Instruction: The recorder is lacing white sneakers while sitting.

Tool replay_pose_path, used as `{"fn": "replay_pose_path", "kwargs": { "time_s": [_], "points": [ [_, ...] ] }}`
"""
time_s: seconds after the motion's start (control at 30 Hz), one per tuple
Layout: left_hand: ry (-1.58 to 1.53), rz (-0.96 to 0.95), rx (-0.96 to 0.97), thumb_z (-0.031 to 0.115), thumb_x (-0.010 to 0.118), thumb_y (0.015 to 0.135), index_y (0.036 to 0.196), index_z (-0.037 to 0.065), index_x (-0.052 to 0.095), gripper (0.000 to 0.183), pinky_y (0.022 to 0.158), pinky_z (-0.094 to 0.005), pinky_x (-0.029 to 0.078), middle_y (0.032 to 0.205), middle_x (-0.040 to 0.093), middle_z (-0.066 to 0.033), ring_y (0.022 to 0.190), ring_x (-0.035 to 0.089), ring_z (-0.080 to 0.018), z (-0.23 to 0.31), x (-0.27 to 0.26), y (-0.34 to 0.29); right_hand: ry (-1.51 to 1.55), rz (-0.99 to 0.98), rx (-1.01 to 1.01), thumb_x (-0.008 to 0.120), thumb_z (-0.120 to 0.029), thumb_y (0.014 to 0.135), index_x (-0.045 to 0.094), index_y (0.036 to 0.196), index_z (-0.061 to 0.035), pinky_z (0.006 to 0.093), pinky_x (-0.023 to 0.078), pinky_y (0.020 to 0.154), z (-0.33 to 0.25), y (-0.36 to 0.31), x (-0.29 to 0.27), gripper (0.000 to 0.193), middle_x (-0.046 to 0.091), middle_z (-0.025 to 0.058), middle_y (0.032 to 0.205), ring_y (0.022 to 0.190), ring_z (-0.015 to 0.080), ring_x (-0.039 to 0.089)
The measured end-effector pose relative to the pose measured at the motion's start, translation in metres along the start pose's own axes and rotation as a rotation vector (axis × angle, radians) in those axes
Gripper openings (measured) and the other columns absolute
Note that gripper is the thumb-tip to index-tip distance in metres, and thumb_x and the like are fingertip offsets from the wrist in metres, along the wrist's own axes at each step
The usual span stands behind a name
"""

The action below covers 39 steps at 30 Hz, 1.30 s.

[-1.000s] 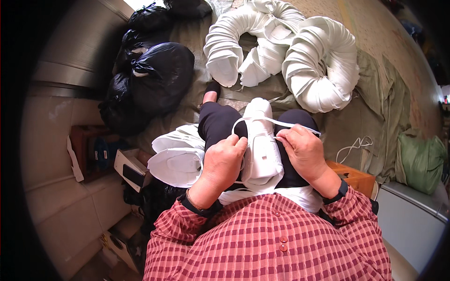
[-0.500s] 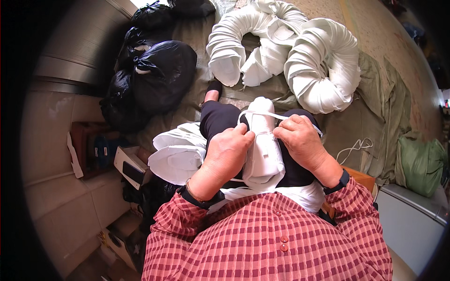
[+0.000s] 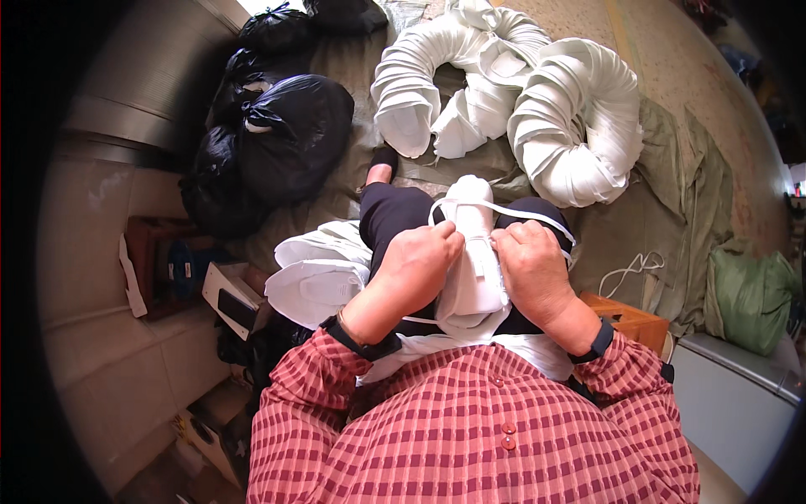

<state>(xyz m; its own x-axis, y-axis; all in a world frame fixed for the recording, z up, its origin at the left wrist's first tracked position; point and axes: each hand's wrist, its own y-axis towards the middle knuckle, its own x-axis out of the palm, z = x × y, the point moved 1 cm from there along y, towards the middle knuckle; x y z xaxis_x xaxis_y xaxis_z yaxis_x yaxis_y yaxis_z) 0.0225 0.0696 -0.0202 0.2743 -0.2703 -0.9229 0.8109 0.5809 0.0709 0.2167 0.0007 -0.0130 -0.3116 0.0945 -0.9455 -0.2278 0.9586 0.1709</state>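
A white shoe upper [image 3: 473,290] lies lengthwise over my lap, toe pointing away from me and opening toward my body. A white shoelace [image 3: 512,211] crosses it near the toe and loops out on both sides. My left hand [image 3: 417,267] is closed at the upper's left edge, fingertips pinched where the lace runs down to them. Against the right edge, my right hand [image 3: 537,270] has its fingers curled and pressed together; the lace arcs beyond its knuckles and back behind it. What lies between my fingertips is mostly hidden.
Several white uppers [image 3: 323,290] rest beside my left thigh. Nested uppers form big rings [image 3: 579,126] on a green cloth [image 3: 697,202]. Black plastic bags [image 3: 294,134] stand far left, a green sack [image 3: 751,294] right. A loose white lace [image 3: 630,267] lies on the cloth.
My right hand has come down and in toward the upper's edge, and my left hand has moved slightly toward the middle. The lace on the right, straighter before, now bows outward in a loop.
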Motion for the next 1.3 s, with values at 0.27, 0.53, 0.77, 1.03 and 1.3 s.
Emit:
{"fn": "replay_pose_path", "kwargs": {
  "time_s": [0.27,0.53,0.77,1.03,1.3],
  "points": [
    [-0.137,0.194,-0.335,0.015,0.073,0.086,0.1,0.001,0.057,0.025,0.077,-0.0437,0.053,0.095,0.058,-0.0165,0.088,0.064,-0.0349,0.032,0.003,-0.011,-0.127,-0.049,0.156,0.074,-0.022,0.08,0.06,0.121,0.0067,0.0376,0.051,0.084,-0.032,-0.014,-0.005,0.053,0.061,0.0122,0.102,0.097,0.0274,0.059],
    [-0.061,0.061,-0.381,0.01,0.064,0.087,0.093,-0.002,0.055,0.016,0.078,-0.0444,0.054,0.089,0.06,-0.0193,0.084,0.064,-0.0368,0.03,0.017,-0.006,-0.144,-0.098,0.289,0.072,-0.012,0.076,0.064,0.091,-0.0022,0.0409,0.056,0.077,-0.025,0.002,0.015,0.02,0.062,0.0122,0.094,0.092,0.0305,0.064],
    [0.019,0.193,-0.288,0.009,0.065,0.085,0.092,0.002,0.058,0.013,0.079,-0.046,0.052,0.094,0.058,-0.0166,0.091,0.061,-0.0355,0.036,0.002,-0.008,0.271,0.002,0.207,0.066,-0.009,0.081,0.069,0.102,-0.0032,0.0449,0.054,0.084,-0.001,-0.009,0.002,0.021,0.063,0.0138,0.096,0.096,0.0342,0.063],
    [-0.302,0.136,-0.283,0.018,0.069,0.089,0.093,0.002,0.055,0.021,0.074,-0.0461,0.054,0.086,0.063,-0.0166,0.083,0.066,-0.0371,0.04,0.026,0.015,0.364,0.047,0.209,0.064,-0.005,0.085,0.069,0.102,-0.0006,0.0451,0.052,0.082,0.004,-0.012,0.004,0.018,0.063,0.0156,0.092,0.091,0.0356,0.063],
    [-0.114,0.011,-0.278,0.014,0.065,0.093,0.096,0.002,0.056,0.016,0.075,-0.0429,0.056,0.089,0.065,-0.0161,0.086,0.069,-0.0339,0.04,0.031,0.014,0.319,0.106,0.235,0.066,-0.002,0.082,0.066,0.104,-0.0001,0.0459,0.053,0.085,-0.003,-0.017,0.008,0.023,0.065,0.0175,0.097,0.095,0.0367,0.063]
  ]
}}
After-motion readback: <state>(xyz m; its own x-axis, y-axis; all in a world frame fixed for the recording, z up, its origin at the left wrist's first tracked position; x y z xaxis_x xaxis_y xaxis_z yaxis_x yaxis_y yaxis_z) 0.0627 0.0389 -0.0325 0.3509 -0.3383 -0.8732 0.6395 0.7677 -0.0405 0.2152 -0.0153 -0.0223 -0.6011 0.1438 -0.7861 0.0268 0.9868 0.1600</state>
